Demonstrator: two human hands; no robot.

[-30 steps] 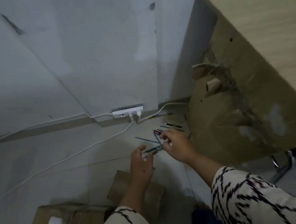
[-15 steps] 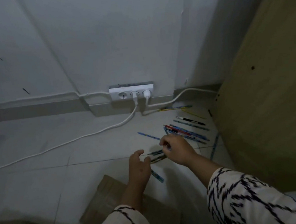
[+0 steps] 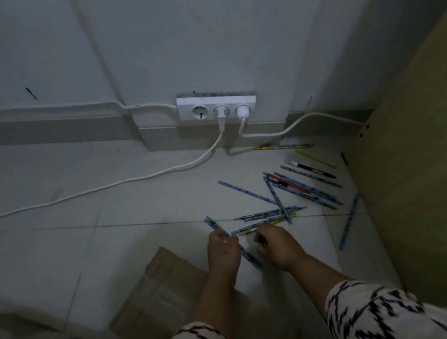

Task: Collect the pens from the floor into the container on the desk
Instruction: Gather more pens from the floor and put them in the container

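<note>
Several pens (image 3: 301, 186), mostly blue patterned, with one red and one black, lie scattered on the white tile floor beside the desk's wooden side panel (image 3: 422, 177). My left hand (image 3: 222, 251) pinches one blue pen (image 3: 250, 258) that slants from upper left to lower right across its fingers. My right hand (image 3: 275, 246) is just to the right. Its fingers are curled on the near end of a small bundle of blue pens (image 3: 265, 221) lying crossed on the floor. The container and the desk top are out of view.
A white wall socket strip (image 3: 216, 107) has two plugs, and their white cables (image 3: 125, 181) run across the floor to left and right. A flattened cardboard box (image 3: 158, 293) lies under my left forearm. One blue pen (image 3: 349, 222) lies apart by the desk panel.
The view has dropped closer to the floor and the desk top has left the frame. Both hands have come nearer each other; my left hand now pinches a blue pen it was only reaching toward.
</note>
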